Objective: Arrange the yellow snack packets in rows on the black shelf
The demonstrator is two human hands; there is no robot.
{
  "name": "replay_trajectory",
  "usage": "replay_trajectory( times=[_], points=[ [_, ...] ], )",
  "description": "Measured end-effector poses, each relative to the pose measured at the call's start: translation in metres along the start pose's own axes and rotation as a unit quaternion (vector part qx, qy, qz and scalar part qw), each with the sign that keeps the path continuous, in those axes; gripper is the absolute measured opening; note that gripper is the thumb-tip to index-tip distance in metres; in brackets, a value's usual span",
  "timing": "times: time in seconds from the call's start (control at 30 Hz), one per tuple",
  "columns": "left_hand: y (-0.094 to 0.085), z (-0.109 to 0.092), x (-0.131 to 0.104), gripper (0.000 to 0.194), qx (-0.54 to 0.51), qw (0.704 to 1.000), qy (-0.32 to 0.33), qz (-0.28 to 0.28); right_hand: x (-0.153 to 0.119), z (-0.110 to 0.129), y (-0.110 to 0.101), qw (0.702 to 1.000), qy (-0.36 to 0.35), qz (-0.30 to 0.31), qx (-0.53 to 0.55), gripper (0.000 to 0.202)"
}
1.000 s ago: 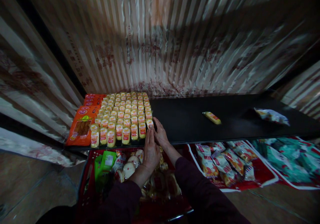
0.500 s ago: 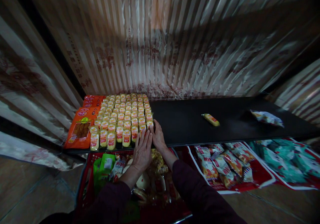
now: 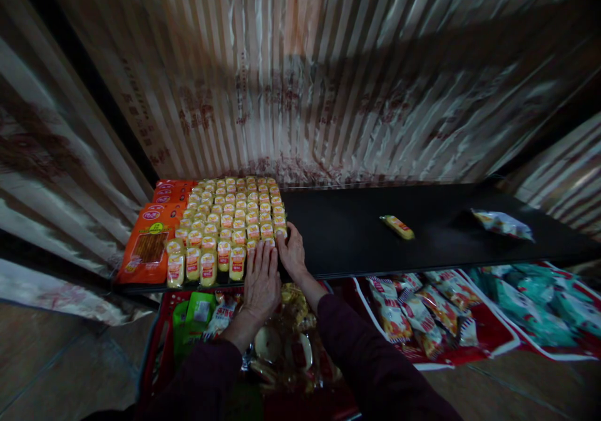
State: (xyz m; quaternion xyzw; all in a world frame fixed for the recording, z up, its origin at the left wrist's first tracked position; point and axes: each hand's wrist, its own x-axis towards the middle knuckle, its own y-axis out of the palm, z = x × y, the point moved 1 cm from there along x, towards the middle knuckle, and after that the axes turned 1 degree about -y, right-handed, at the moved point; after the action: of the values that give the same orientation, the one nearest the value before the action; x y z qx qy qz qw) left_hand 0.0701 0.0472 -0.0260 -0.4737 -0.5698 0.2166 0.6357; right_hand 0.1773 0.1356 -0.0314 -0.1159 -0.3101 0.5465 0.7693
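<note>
Small yellow wrapped snack cakes [image 3: 228, 220] stand packed in rows on the left part of a black shelf [image 3: 338, 227]. My left hand [image 3: 261, 283] lies flat against the front of the block near its right corner, fingers stretched out and side by side. At the block's right side, my right hand [image 3: 292, 250] touches the end cakes, its fingers extended and partly hidden. Neither hand is wrapped round a cake. Orange snack packets [image 3: 148, 245] lie directly left of the cakes.
A single yellow cake [image 3: 398, 226] and a pale packet [image 3: 502, 225] lie farther right on the shelf. Below are a red basket [image 3: 157, 339] of mixed snacks, a red bag [image 3: 498, 333] of chip packets, and teal packets [image 3: 539, 308]. A striped curtain [image 3: 319, 95] hangs behind.
My left hand has shifted slightly left along the front of the cakes. My right hand has moved slightly left too, staying at the block's right side. The cakes look almost unchanged.
</note>
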Motion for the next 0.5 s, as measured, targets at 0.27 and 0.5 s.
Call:
replay_trajectory(
  times=[0.27, 0.5],
  points=[
    [0.001, -0.001, 0.003, 0.062, -0.008, 1.000, -0.018, 0.010, -0.003, 0.013, -0.003, 0.997, 0.038, 0.067, -0.009, 0.054],
    [-0.002, -0.002, 0.003, 0.062, -0.011, 1.000, -0.017, -0.001, -0.003, 0.010, -0.006, 0.996, 0.039, 0.078, 0.011, 0.058]
  ],
)
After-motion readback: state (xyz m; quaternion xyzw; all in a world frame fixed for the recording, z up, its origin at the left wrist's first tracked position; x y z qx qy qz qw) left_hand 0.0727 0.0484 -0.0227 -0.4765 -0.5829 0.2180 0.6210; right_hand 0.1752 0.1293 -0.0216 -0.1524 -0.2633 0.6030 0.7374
